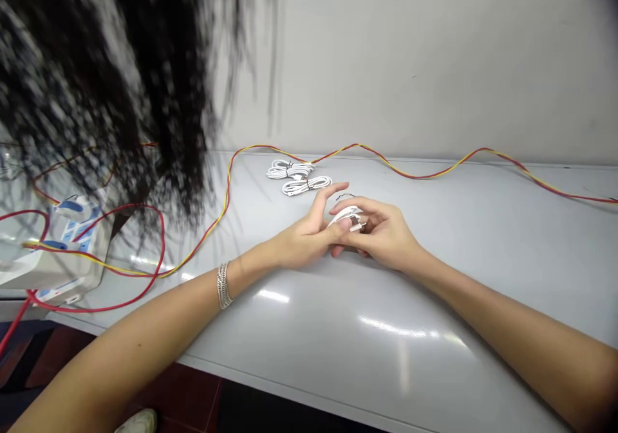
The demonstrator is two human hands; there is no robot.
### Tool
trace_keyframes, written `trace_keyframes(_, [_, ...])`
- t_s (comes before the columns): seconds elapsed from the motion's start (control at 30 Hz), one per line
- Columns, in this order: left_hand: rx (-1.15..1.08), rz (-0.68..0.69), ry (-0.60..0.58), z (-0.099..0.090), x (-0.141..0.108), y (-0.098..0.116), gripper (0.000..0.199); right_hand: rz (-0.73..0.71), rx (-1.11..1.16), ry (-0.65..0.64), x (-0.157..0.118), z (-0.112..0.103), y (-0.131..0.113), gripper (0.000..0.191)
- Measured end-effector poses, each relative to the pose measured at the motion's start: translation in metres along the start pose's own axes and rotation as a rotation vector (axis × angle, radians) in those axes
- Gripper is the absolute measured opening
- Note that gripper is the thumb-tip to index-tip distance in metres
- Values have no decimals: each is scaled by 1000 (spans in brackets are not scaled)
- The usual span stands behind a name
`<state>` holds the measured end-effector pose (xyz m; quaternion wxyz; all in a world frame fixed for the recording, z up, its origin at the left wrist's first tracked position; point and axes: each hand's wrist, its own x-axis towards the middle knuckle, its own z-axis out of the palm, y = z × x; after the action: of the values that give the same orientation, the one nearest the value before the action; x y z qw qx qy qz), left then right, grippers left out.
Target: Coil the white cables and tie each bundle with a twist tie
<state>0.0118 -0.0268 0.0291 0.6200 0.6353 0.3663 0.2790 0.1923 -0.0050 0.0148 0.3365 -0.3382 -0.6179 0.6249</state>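
Pale wall [410, 66] behind a glossy grey counter [290, 330], with twisted red-and-yellow wire [415, 177] along the back edge and dark, blurred hair [96, 66] across the upper left. Towards the back, one white cable bundle [288, 171] and, just beside it, a second bundle [320, 182], both coiled and cinched with dark ties: by that sign, probably done. Nearer, around the middle of the counter, a third white cable [348, 211], also coiled, with its plug end exposed; pinched under the thumb of the left hand [309, 237], forefinger extended, and gripped by the curled fingers of the right hand [391, 233]. Thin dark strand [345, 195] just above the coil; impossible to tell whether fastened. Probably unfinished, then, and not yet set down.
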Motion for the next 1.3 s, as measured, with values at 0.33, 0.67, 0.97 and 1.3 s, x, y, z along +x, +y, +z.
trace_keyframes(0.33, [-20,-114,39,-3,3,-1,69,1,-54,-107,2,-9,1,31])
trace_keyframes(0.67, [54,81,322,-1,11,-19,54,-6,0,278,6,0,0,34])
trace_keyframes(0.97, [743,177,206,-3,6,-17,30,26,-19,276,5,0,-2,35])
trace_keyframes(1.3, [94,-132,144,-4,7,-1,44,17,7,284,8,-1,1,27])
